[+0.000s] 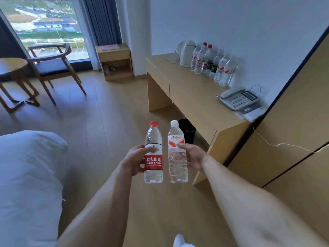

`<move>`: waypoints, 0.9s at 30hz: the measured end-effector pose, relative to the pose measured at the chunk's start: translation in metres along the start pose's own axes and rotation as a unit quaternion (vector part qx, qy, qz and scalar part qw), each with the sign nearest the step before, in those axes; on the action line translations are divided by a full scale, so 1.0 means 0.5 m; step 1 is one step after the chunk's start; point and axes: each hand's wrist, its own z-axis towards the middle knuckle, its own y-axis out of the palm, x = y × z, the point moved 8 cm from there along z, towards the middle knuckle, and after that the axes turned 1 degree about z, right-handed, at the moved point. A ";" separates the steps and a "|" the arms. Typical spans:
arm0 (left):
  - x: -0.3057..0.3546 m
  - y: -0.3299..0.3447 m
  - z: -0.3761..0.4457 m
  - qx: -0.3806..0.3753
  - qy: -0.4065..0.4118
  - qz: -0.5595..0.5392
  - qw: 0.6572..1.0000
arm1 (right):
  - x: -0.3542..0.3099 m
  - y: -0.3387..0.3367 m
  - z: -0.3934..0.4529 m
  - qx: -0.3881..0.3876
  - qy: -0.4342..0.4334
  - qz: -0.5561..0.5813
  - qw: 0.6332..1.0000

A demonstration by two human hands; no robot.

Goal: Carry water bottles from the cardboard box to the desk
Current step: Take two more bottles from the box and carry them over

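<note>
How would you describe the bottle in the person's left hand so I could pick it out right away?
Start from the wooden desk on the right, then drop to the two hands held out over the floor. The left hand holds the red-capped bottle upright. Its broad red label sets it apart from the white-capped bottle beside it.

**Room Furnishings as Observed**

A white kettle (187,53) stood at the far end of the worktop, against the wall. A corded telephone (239,99) lay nearer, on papers. A black waste bin (187,130) sat on the floor underneath. A wooden armchair (53,68) faced a round table (12,65) by the window (44,25). A small bedside cabinet (114,61) stood beside the curtain (101,20). White bedding (26,175) lay at left.
</note>
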 end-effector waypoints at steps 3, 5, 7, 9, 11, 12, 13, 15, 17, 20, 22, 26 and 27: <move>0.068 -0.020 0.077 -0.007 0.008 0.002 1.000 | -0.063 0.000 0.079 0.009 -0.017 0.007 1.000; 0.115 -0.041 0.131 -0.009 0.017 0.006 1.000 | -0.103 0.005 0.140 0.013 -0.023 0.014 1.000; 0.161 -0.065 0.188 -0.006 0.023 0.009 1.000 | -0.145 0.015 0.205 0.014 -0.027 0.017 0.999; 0.210 -0.088 0.250 -0.003 0.029 0.015 0.999 | -0.189 0.026 0.276 0.011 -0.036 0.015 0.999; 0.260 -0.115 0.315 0.001 0.034 0.021 0.999 | -0.234 0.042 0.350 0.004 -0.039 0.022 0.999; 0.286 -0.129 0.347 0.004 0.036 0.022 0.999 | -0.258 0.051 0.387 0.002 -0.038 0.026 0.999; 0.313 -0.142 0.379 0.008 0.036 0.022 0.999 | -0.282 0.060 0.424 -0.001 -0.035 0.028 0.999; 0.365 -0.164 0.436 0.013 0.034 0.030 0.999 | -0.329 0.075 0.488 -0.010 -0.031 0.033 0.999; 0.420 -0.184 0.490 0.016 0.041 0.032 0.999 | -0.378 0.090 0.549 -0.021 -0.033 0.038 0.999; 0.495 -0.200 0.565 0.016 0.052 0.036 0.998 | -0.449 0.093 0.623 -0.026 -0.043 0.034 0.998; 0.539 -0.201 0.610 0.013 0.057 0.035 0.998 | -0.489 0.094 0.667 -0.031 -0.048 0.036 0.998; 0.617 -0.184 0.711 -0.011 0.059 0.046 0.997 | -0.558 0.069 0.742 -0.018 -0.060 0.050 0.997; 0.634 -0.176 0.737 -0.021 0.059 0.053 0.997 | -0.570 0.061 0.761 -0.015 -0.062 0.056 0.996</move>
